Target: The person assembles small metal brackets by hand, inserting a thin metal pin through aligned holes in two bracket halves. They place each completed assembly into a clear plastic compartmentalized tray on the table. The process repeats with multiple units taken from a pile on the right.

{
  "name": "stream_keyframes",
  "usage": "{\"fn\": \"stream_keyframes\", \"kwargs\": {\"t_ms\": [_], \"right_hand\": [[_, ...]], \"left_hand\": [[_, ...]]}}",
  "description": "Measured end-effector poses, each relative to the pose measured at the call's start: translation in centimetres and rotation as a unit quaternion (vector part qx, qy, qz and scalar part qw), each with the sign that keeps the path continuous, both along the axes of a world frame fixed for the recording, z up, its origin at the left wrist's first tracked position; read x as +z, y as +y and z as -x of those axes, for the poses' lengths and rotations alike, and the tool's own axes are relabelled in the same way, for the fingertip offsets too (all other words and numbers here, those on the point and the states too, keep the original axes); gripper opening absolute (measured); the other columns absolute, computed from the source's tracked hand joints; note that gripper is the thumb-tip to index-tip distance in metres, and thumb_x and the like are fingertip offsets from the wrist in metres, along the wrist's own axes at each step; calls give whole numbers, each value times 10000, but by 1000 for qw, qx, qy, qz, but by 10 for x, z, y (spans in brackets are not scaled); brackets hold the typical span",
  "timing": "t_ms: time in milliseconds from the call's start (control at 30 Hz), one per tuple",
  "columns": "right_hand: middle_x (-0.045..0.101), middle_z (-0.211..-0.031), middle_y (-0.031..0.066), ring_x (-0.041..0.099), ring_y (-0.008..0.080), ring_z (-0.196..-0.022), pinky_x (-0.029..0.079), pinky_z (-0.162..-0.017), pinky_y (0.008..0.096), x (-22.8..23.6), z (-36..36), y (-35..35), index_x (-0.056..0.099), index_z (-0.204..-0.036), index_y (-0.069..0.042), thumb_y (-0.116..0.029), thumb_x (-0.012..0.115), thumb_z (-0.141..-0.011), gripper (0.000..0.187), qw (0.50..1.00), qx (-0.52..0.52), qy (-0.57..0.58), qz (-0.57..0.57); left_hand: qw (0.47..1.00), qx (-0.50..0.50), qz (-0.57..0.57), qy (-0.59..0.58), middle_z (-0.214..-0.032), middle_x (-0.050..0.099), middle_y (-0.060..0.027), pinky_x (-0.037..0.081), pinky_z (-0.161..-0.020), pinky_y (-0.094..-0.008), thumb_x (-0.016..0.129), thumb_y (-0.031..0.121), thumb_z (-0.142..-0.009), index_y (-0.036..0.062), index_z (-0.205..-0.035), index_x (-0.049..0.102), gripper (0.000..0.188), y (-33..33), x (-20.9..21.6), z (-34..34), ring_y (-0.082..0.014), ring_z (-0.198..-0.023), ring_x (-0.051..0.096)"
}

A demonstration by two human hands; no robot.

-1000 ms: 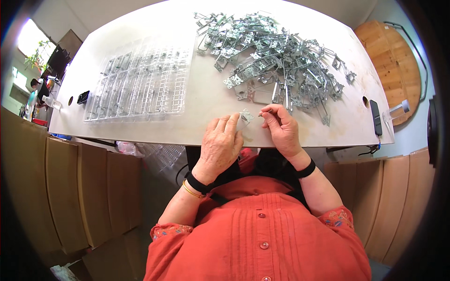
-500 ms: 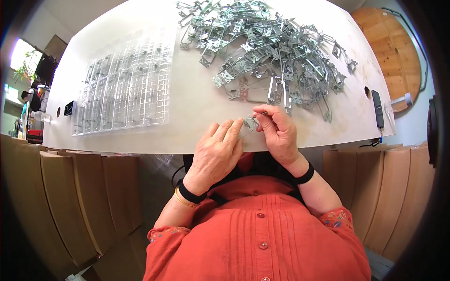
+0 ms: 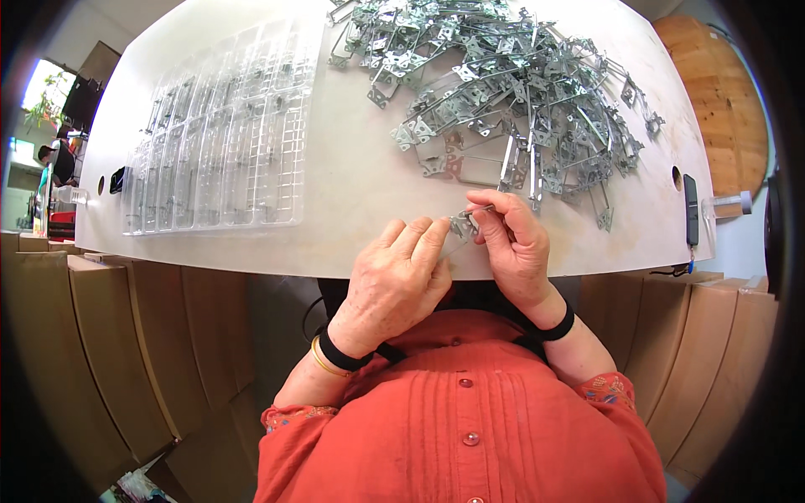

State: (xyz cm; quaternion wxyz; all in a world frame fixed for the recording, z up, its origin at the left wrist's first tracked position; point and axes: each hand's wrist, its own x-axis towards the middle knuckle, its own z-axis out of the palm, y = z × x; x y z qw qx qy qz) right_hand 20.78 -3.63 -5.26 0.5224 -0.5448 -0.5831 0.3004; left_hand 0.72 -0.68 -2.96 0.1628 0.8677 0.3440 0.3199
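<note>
A small metal bracket (image 3: 461, 226) is held above the tabletop (image 3: 352, 168), on the near side of the heap of metal parts (image 3: 495, 75). It is pinched between thumb and fingers of the right hand (image 3: 513, 243), whose grip is narrow; by the left hand (image 3: 394, 272) its left end is met with bunched fingertips, but whether that grip is closed on it cannot be told, since the contact is hidden. For good handling, the bracket is probably best steadied by the right pinch near its middle, with the thin, likely sharp edges touched only lightly and any fitting guided by the left fingertips without bending the metal. Loose parts at the near edge of the heap should be cleared by the knuckles, as they could easily be snagged. No brand, label or lettering can be read on the heap, on the clear plastic tray (image 3: 309, 126) to its left, or on the black device (image 3: 691, 210) to its right.
</note>
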Motion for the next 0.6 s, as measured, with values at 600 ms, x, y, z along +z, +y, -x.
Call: {"fn": "stream_keyframes", "kwargs": {"t_ms": [600], "right_hand": [[723,-1031,99,688,208,-836,561,-745,314,2,-2,2,731,-1160,-47,20,714,-1004,171,999,-9,-40,-17]], "left_hand": [[1000,10,3,21,-1105,716,-174,571,-731,-415,807,39,-776,-7,-1267,679,510,-1,4,-4,-320,-829,660]]}}
